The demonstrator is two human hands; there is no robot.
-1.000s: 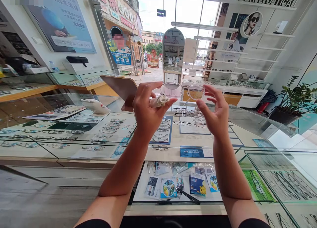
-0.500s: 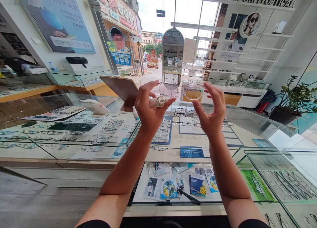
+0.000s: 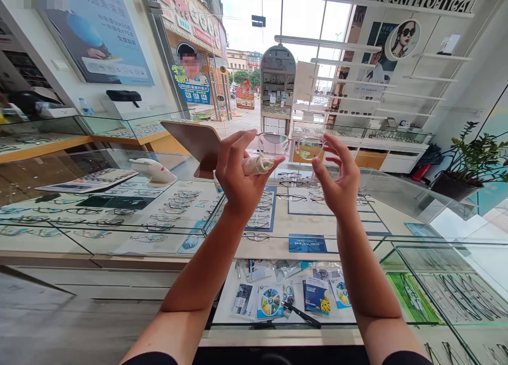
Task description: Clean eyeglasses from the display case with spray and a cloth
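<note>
I hold a pair of clear-framed eyeglasses (image 3: 310, 148) up in front of me, level above the glass counter, lenses facing me. My left hand (image 3: 239, 182) pinches the left end of the frame between fingers and thumb. A rolled whitish cloth (image 3: 259, 165) is tucked in that same hand, under the left lens. At the opposite end, the fingertips and thumb of my right hand (image 3: 343, 181) grip the frame by the right lens. The temples are mostly hidden behind the lenses and my fingers.
Rows of eyeglasses lie in the glass display counter (image 3: 130, 244) below. A tilted countertop mirror (image 3: 190, 143) and a white hand-shaped stand (image 3: 154, 172) are at the left. Leaflets and a black pen (image 3: 301, 315) lie on the lower shelf. A potted plant (image 3: 472, 158) stands right.
The eyeglasses have shifted slightly down, and their lenses have tilted a little. The cloth in my left hand has turned slightly and moved right. My right hand has barely moved.
</note>
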